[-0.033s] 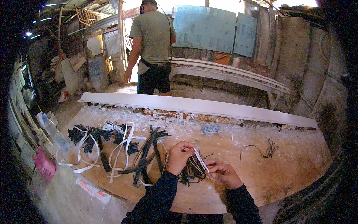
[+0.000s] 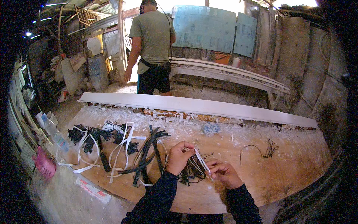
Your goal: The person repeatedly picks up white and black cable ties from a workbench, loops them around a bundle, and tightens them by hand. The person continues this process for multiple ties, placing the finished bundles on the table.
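A narrow white strap runs slantwise between my two hands, its strands slightly parted. My left hand pinches its upper end between thumb and fingers. At the lower end, my right hand holds it with thumb and forefinger. Beneath them lies a tangle of thin dark wires, partly hidden by my left hand. Left of my left hand are black cable strips, crossing one another on the wooden board. Farther left, loose white straps lie among bunches of black cord.
A long white plaster strip borders the board's far edge. A crumpled bluish lump and a small wire bundle lie on the board. At left are a plastic bottle and a pink bag. Beyond, a person stands facing away.
The strap's strands have spread a little apart, and my right hand has shifted very slightly to the right. My left hand keeps its pinch in nearly the same place.
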Demonstrator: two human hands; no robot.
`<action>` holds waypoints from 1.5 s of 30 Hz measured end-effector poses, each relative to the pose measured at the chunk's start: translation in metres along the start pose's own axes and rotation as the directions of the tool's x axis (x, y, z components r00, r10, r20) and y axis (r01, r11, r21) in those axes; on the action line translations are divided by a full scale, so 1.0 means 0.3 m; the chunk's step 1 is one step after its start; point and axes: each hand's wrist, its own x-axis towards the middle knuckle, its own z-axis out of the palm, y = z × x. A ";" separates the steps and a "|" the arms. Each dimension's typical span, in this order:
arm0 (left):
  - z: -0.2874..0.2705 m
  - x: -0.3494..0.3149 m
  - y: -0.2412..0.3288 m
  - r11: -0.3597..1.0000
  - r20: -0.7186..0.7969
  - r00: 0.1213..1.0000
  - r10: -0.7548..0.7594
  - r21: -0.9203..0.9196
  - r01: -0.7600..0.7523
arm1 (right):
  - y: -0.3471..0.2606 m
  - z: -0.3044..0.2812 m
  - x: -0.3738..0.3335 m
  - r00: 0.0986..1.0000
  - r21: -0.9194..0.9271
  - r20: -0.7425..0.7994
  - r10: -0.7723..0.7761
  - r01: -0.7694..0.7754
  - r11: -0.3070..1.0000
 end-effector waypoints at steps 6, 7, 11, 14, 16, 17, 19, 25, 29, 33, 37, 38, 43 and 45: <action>0.015 -0.002 0.013 0.989 0.230 0.972 0.055 0.121 -0.085 | 0.024 -0.046 0.022 0.971 -0.073 -0.203 -0.123 0.110 0.991; 0.018 -0.006 0.019 0.999 0.340 0.941 -0.008 0.044 -0.007 | 0.030 -0.056 0.026 0.953 -0.124 -0.280 -0.112 0.080 0.989; 0.038 -0.039 0.047 0.999 0.730 0.683 0.025 0.002 -0.038 | 0.037 -0.085 0.047 0.825 -0.465 -0.493 -0.277 0.019 0.885; 0.052 -0.056 0.062 0.997 0.801 0.595 0.062 -0.028 -0.066 | 0.027 -0.090 0.049 0.693 -0.535 -0.560 -0.455 0.118 0.837; 0.043 -0.051 0.063 0.996 0.766 0.639 0.066 -0.010 -0.091 | 0.021 -0.084 0.044 0.647 -0.598 -0.575 -0.501 0.085 0.797; 0.037 -0.049 0.062 0.999 0.671 0.740 0.036 -0.006 -0.043 | 0.020 -0.079 0.043 0.636 -0.650 -0.555 -0.536 0.071 0.757; 0.030 -0.035 0.057 1.000 0.443 0.896 -0.024 0.006 0.024 | 0.013 -0.078 0.043 0.650 -0.768 -0.425 -0.629 0.108 0.631; 0.003 0.007 0.051 0.968 -0.041 0.973 -0.225 -0.127 0.219 | 0.002 -0.033 0.025 0.936 -0.429 -0.161 -0.313 0.219 0.876; 0.007 0.001 0.056 0.963 -0.042 0.964 -0.263 -0.076 0.259 | -0.012 0.013 -0.001 0.997 -0.104 0.057 -0.058 0.064 0.992; 0.024 -0.006 0.046 0.958 0.044 0.964 -0.261 -0.112 0.265 | -0.019 -0.001 0.008 0.971 -0.155 0.033 -0.239 0.241 0.958; 0.024 -0.013 0.040 0.987 0.222 0.961 -0.163 0.051 0.155 | 0.008 -0.035 0.014 0.946 -0.261 -0.266 -0.188 0.117 0.958; 0.027 -0.020 0.041 0.989 0.276 0.951 -0.141 0.072 0.126 | 0.017 -0.045 0.026 0.916 -0.367 -0.329 -0.228 0.098 0.925; 0.058 -0.059 0.071 0.990 0.788 0.599 -0.141 0.116 0.081 | 0.036 -0.083 0.044 0.759 -0.618 -0.504 -0.412 0.017 0.786; 0.076 -0.081 0.088 0.986 0.855 0.507 -0.106 0.022 0.168 | 0.033 -0.098 0.051 0.690 -0.743 -0.520 -0.504 -0.074 0.665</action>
